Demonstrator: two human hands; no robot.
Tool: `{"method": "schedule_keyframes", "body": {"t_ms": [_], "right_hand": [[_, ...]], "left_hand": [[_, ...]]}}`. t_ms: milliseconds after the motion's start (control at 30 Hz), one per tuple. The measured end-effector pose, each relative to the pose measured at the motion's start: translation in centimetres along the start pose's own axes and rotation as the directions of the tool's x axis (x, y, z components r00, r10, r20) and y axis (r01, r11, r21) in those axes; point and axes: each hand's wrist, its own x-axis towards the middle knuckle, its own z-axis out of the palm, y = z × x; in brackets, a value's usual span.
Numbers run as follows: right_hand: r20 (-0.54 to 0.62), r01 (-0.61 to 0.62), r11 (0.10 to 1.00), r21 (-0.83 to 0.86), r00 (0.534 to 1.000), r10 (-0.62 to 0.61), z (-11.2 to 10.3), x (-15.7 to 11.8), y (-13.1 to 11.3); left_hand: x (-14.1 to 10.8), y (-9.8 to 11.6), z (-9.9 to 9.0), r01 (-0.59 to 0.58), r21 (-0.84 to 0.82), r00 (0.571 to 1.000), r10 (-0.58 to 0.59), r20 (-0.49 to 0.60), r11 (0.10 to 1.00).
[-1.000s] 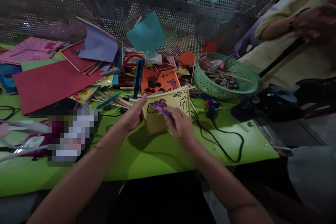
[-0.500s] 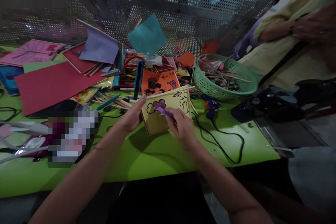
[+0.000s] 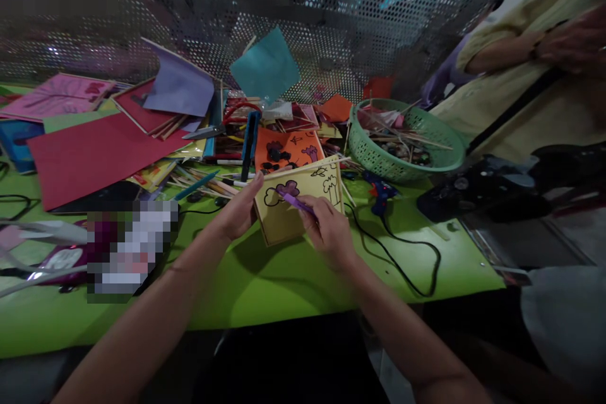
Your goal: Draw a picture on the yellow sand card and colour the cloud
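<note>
A yellow card (image 3: 284, 224) edged with thin sticks is tilted up over the green table, with black outlines of a cloud, a bird and a tree. Part of the cloud is filled with purple. At the card's left edge my left hand (image 3: 242, 209) grips it, thumb along the upper corner and the other fingers hidden behind. My right hand (image 3: 329, 227) is closed on a purple marker (image 3: 296, 201), whose tip rests at the cloud drawing. Just behind the yellow card lies an orange card (image 3: 288, 146) with drawings and dark pieces on it.
A green basket (image 3: 402, 167) of sticks stands at the back right, near a blue glue gun (image 3: 379, 192) with a black cord. Scissors (image 3: 206, 132), a red sheet (image 3: 104, 151) and pens lie to the left on the green table (image 3: 284, 290). A person stands at the right.
The marker tip has shifted very slightly on the cloud. Both hands keep their hold. At the right, the other person's hands have moved slightly.
</note>
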Motion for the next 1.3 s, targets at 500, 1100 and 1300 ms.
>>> {"method": "schedule_keyframes", "body": {"t_ms": [500,1100,1300], "right_hand": [[0.015,0.002,1.000,0.015,1.000,-0.002,0.30,0.05,-0.15],[0.018,0.022,1.000,-0.006,1.000,-0.022,0.64,0.12,-0.22],[0.046,0.028,1.000,-0.014,0.999,-0.028,0.49,0.15,-0.24]], "left_hand": [[-0.12,0.12,0.66,0.040,0.052,0.999,-0.039,-0.024,0.998],[-0.03,-0.20,0.68,0.020,0.054,0.999,-0.019,-0.032,0.998],[-0.05,-0.09,0.82,0.028,0.066,1.000,-0.028,0.007,0.997]]}}
